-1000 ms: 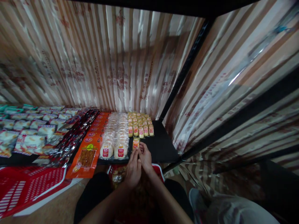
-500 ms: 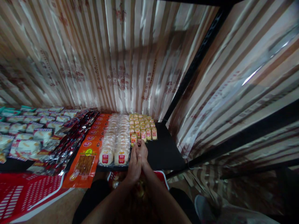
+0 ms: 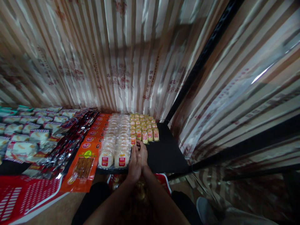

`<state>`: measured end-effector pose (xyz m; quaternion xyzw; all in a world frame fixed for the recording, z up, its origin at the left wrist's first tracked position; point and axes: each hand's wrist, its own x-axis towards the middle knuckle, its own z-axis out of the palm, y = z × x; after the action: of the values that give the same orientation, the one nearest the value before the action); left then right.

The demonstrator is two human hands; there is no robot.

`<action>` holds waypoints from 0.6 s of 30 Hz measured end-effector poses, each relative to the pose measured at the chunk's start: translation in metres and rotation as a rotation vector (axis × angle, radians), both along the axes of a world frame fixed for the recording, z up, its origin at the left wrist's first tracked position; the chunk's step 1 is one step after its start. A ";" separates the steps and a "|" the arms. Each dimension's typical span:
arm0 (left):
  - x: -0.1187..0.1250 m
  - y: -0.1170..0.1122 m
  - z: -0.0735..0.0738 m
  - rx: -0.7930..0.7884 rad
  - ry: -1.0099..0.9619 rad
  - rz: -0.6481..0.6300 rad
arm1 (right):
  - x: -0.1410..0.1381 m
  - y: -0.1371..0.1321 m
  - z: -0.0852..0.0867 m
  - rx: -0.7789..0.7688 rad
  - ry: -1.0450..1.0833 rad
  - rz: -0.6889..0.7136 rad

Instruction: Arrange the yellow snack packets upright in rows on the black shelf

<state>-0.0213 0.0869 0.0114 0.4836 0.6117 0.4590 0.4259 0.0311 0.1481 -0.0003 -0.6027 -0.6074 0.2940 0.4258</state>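
Observation:
My left hand [image 3: 135, 164] and my right hand [image 3: 143, 153] are pressed close together at the front of the shelf. The fingertips of my left hand meet the lower part of a small yellow packet [image 3: 133, 140] with a red label, at the front of the leftmost column. My right hand's fingers are curled in beside it; whatever lies between the palms is hidden. Behind stand several columns of the same yellow packets [image 3: 150, 135]. Just left of my hands, round white crackers in clear wrap [image 3: 122, 159] stand in two rows.
Orange snack packs [image 3: 84, 159] overhang the shelf front, beside dark shiny packs [image 3: 70, 140] and white bags [image 3: 22, 150]. Red baskets sit below, one at left [image 3: 37, 190] and one [image 3: 164, 182] beneath my arms. A black post [image 3: 197, 72] rises at the right of the black shelf [image 3: 166, 153].
My hands stay together at the front packet, with the right hand's fingers slightly lower. The front yellow packet sits a little nearer its column. The view has shifted slightly.

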 end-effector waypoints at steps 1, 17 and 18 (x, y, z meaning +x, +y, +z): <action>0.000 0.000 -0.001 0.003 -0.003 0.002 | 0.000 0.000 -0.001 0.006 -0.001 0.009; 0.009 -0.026 0.017 0.177 0.246 -0.047 | 0.014 -0.028 0.000 0.186 0.051 -0.060; 0.009 -0.034 0.017 0.198 0.272 -0.069 | 0.017 -0.037 0.001 0.202 0.058 -0.059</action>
<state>-0.0121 0.0526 0.0289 0.6016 0.5982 0.4326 0.3051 0.0480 0.1107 0.0007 -0.5656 -0.6033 0.2359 0.5103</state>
